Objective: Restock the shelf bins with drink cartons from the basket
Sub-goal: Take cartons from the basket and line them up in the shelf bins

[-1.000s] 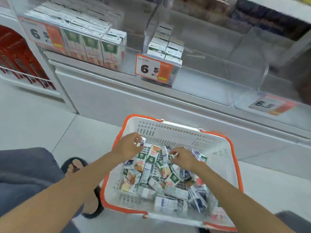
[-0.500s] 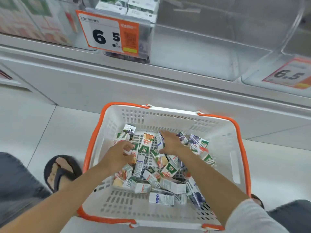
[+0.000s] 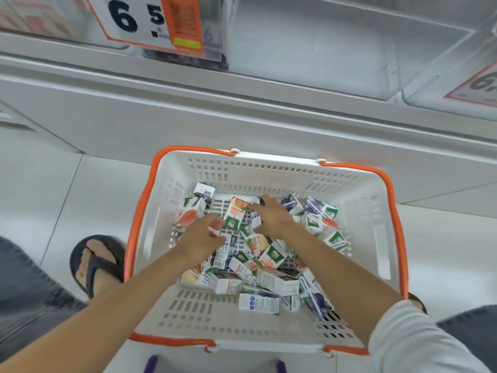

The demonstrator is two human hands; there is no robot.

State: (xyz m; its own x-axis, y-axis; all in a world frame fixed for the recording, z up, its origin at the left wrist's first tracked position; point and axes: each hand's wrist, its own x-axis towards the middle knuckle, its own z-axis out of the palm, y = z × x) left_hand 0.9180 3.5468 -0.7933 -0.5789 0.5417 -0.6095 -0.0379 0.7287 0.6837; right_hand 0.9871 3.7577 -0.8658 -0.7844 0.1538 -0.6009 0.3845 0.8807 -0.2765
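Note:
A white basket with an orange rim (image 3: 391, 200) stands on the floor below the shelf. Several small drink cartons (image 3: 271, 281) lie jumbled in it, white with green, orange and purple prints. My left hand (image 3: 200, 239) reaches into the left of the heap, its fingers curled around a carton with red print. My right hand (image 3: 273, 219) is further in, closed on a small white-and-blue carton. Above, clear shelf bins (image 3: 322, 55) show at the top edge, one with a "6.5" price tag (image 3: 150, 22).
The grey shelf base (image 3: 242, 117) runs just behind the basket. My foot in a dark flip-flop (image 3: 94, 262) rests left of the basket on the pale tiled floor. A second price tag (image 3: 478, 87) sits at the right edge.
The view has dropped closer to the basket, and the stocked shelf cartons have left the frame. Both hands have gone lower and deeper into the carton heap.

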